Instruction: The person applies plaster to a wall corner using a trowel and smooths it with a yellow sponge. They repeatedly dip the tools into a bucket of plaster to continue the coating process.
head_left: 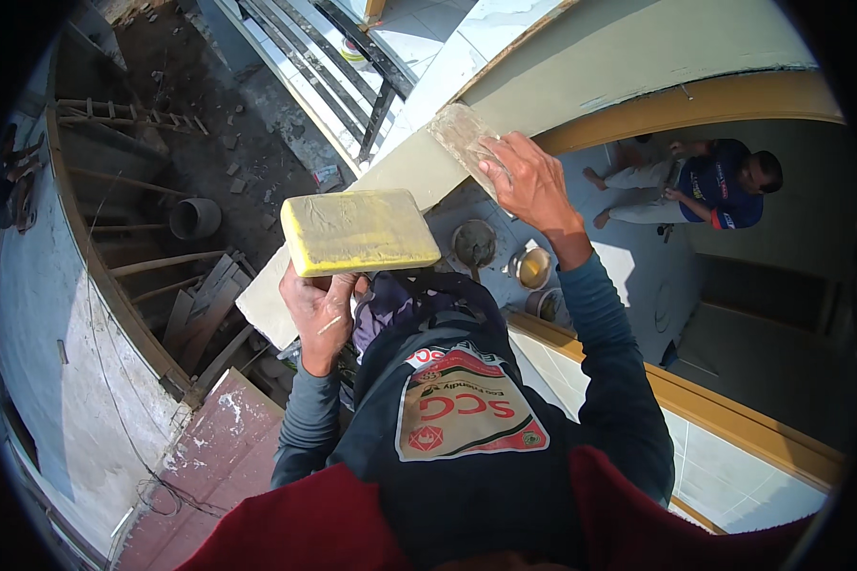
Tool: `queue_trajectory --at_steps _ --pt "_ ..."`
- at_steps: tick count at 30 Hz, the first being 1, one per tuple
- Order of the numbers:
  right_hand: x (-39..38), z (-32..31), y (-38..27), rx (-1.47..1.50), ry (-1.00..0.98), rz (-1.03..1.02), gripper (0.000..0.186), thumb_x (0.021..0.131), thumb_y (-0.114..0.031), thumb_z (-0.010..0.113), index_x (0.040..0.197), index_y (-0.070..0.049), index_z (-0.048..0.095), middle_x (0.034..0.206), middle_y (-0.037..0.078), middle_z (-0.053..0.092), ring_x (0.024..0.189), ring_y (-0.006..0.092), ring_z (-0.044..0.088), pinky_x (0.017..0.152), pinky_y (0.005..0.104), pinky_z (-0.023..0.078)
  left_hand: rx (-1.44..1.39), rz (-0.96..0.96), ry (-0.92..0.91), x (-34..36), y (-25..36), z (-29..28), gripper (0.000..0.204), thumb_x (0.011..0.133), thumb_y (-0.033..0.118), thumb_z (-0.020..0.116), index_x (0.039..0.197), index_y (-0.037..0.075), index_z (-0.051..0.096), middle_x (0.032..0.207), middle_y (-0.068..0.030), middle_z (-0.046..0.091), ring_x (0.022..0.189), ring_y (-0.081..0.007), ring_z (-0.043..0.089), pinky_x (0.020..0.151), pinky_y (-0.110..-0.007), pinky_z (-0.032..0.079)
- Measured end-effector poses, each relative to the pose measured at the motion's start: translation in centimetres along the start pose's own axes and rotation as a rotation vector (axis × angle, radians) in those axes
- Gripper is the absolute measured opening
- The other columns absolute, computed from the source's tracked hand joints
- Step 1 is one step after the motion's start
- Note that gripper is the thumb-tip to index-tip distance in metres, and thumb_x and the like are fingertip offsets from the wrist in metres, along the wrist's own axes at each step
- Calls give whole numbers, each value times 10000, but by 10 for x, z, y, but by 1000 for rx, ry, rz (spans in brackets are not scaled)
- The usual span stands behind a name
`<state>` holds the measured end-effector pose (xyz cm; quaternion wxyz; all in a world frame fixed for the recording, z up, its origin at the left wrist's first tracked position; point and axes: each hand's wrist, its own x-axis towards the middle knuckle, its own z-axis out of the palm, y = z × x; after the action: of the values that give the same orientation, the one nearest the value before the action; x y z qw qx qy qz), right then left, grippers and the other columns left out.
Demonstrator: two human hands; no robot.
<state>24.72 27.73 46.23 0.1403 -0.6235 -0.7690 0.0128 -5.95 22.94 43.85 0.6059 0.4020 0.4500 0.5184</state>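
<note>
My left hand [316, 314] grips a thick yellow plastering float [360, 231] from below, its broad face turned up and smeared with grey paste. The float's handle is hidden. In my right hand [528, 186] is a flat, plaster-smeared trowel [457, 131], its blade lying along the end of the pale wall [628, 76] above the doorway; I cannot tell how firmly it touches. Fingers bend over the blade's near edge. The two tools are apart, the float lower and to the left.
Below stand a bucket of grey mix [474, 244] and a bucket with yellowish contents [531, 266]. A person [724, 186] is in the room at right, beyond the wooden door frame [743, 428]. Black metal rails [314, 71] lie ahead; a rubble-strewn pit [248, 143] is at left.
</note>
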Motion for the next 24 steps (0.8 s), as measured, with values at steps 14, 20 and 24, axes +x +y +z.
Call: queue_trajectory --at_steps 14,20,24 --pt "-7 21 -8 -31 -9 -8 269 863 -137 652 1102 -14 660 960 167 573 887 339 632 699 435 551 167 23 6 8 4 -14 318 866 137 782 1071 -67 648 968 -99 704 861 -161 648 805 -303 509" --pt "-38 14 -1 9 -23 53 282 867 -153 650 1122 -32 651 981 155 572 876 326 628 667 442 541 92 67 45 13 -2 -25 394 873 110 766 1183 -62 596 1102 -137 678 1012 -189 634 941 -322 468" --pt "-40 15 -8 106 100 -14 304 897 -179 649 1170 -47 665 964 128 569 839 308 627 650 440 522 -37 160 94 13 -2 -36 400 906 106 729 1212 -99 573 1102 -172 682 980 -225 664 936 -349 493"
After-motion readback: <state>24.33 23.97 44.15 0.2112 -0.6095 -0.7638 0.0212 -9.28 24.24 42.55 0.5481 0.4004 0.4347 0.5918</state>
